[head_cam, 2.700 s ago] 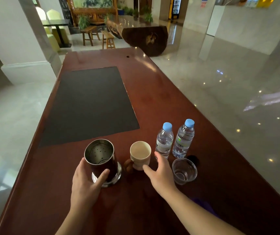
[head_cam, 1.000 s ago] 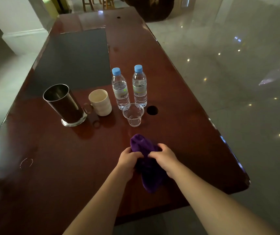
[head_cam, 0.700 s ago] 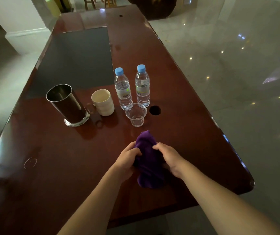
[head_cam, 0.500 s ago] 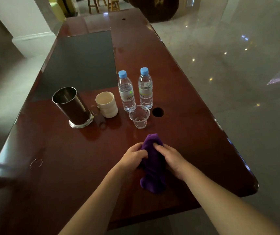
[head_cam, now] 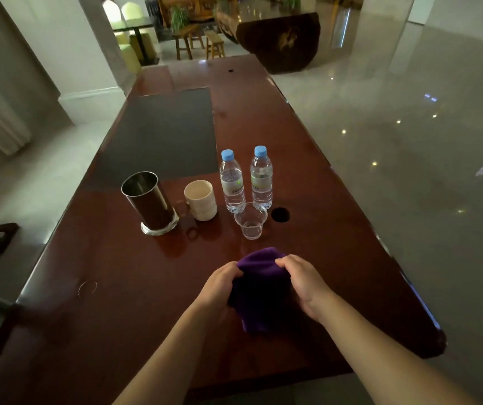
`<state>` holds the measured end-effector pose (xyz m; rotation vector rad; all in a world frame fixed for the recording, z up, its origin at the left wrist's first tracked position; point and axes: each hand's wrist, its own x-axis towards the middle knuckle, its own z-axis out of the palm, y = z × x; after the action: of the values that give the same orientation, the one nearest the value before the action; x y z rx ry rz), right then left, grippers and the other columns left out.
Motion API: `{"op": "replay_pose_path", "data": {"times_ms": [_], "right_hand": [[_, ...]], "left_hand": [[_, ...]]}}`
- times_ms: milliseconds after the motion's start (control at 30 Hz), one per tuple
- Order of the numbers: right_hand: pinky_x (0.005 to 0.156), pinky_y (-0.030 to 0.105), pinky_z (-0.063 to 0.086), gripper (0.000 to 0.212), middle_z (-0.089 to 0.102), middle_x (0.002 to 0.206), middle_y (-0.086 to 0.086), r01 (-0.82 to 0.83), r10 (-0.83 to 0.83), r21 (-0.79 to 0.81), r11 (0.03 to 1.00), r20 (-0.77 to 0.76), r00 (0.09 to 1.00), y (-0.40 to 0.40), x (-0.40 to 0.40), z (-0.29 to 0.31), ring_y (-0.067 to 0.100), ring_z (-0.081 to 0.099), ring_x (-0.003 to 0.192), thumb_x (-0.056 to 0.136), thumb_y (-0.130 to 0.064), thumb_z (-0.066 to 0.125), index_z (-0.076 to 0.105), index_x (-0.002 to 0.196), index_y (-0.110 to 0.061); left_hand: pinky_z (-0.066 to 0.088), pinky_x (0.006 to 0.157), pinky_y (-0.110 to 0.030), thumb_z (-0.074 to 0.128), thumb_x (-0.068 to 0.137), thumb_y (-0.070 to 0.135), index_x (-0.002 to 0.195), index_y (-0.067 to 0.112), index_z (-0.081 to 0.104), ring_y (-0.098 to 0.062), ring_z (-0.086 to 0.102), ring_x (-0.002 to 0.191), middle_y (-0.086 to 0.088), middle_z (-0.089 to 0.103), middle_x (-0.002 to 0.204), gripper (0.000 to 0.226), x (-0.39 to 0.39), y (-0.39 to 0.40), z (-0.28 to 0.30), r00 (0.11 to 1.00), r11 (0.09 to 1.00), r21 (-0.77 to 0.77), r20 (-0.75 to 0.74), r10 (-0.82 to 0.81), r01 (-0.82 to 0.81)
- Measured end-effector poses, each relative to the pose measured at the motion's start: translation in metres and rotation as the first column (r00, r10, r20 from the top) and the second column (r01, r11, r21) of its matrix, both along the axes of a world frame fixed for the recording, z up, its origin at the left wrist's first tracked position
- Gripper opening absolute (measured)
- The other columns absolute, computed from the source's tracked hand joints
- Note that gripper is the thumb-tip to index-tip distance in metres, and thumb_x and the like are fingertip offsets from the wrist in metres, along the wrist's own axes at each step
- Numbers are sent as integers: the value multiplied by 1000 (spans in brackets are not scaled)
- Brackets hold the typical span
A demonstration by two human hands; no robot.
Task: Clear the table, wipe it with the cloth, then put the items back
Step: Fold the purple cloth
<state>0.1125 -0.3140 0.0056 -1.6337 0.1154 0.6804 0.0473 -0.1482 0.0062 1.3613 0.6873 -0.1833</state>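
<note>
The steel canister (head_cam: 149, 201), cream mug (head_cam: 200, 204), two water bottles (head_cam: 232, 182) and clear plastic cup (head_cam: 250, 220) stand grouped mid-tabletop (head_cam: 322, 235). Left hand (head_cam: 219, 287) and right hand (head_cam: 301, 283) fingers clutch the bunched purple cloth (head_cam: 260, 290); spreading it flat should give broader wiping contact.

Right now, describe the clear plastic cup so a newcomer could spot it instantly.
On the long red-brown table, find the row of drinkware just beyond the hands holding the purple cloth. The clear plastic cup stands in front of the two blue-capped water bottles, beside a round hole in the tabletop. It is the only see-through, open, short vessel there.
</note>
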Motion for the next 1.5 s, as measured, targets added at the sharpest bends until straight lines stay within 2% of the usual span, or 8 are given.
{"op": "replay_pose_path", "data": {"times_ms": [133,333,467,700,833,1167,1367,1500], "right_hand": [[70,35,41,19,59,67,-1,-77,84,-60,995,131,988,-2,-4,29,18,56,73,84,-31,57,61,68,-20],[74,35,56,29,75,100,15,-20,107,322,947,-254,961,-6,-2,62,28,74,85,89,-25,56,69,107,-7],[75,38,56,38,73,113,14,54,100,439,897,-321,942,-5,-5,68,29,72,99,91,-39,60,69,118,-13],[97,49,48,41,69,120,19,51,90,492,869,-259,962,2,-15,61,33,67,110,99,-37,51,63,124,-7],[97,42,51,24,72,113,12,-199,195,249,948,39,980,-5,-17,57,27,69,106,99,-33,54,67,112,-18],[69,38,50,31,70,78,2,-419,643,-511,750,418,642,-20,-12,66,19,65,73,71,-41,71,63,83,-14],[82,36,55,29,71,103,16,-371,391,373,850,22,920,-21,-16,73,31,70,94,74,-13,74,73,103,-9],[86,38,56,39,67,126,14,-199,335,584,787,-134,933,-18,-20,69,32,65,114,81,-27,73,71,119,-20]], "left_hand": [[50,62,-29,43,94,7,97,14,69,-23,66,79,-11,71,88,27,-14,-1,12,994,999,26,102,-26,23],[55,70,-33,67,84,32,100,29,71,-12,70,85,-1,72,97,17,-27,-3,18,984,995,-72,168,-56,69],[33,112,-53,66,72,68,132,15,58,-34,54,126,-16,60,134,81,-38,-2,8,979,886,-462,191,65,32],[47,85,-40,74,68,61,124,18,63,-28,65,108,-12,66,125,72,-45,-15,-1,963,899,-429,267,37,85],[51,58,-33,77,70,11,116,5,60,-24,69,77,-13,71,95,50,-42,-12,7,928,938,-347,355,117,14],[53,88,-48,45,100,9,114,14,63,-30,66,98,-13,72,104,23,-32,-17,16,892,963,-209,385,239,-168],[58,62,-38,48,100,32,117,33,60,-25,73,91,-5,74,106,21,-22,-18,31,908,930,-337,326,263,-149],[58,75,-44,60,86,53,128,23,61,-34,67,108,-16,67,123,52,-22,-16,35,971,856,-510,157,182,-78]]}}
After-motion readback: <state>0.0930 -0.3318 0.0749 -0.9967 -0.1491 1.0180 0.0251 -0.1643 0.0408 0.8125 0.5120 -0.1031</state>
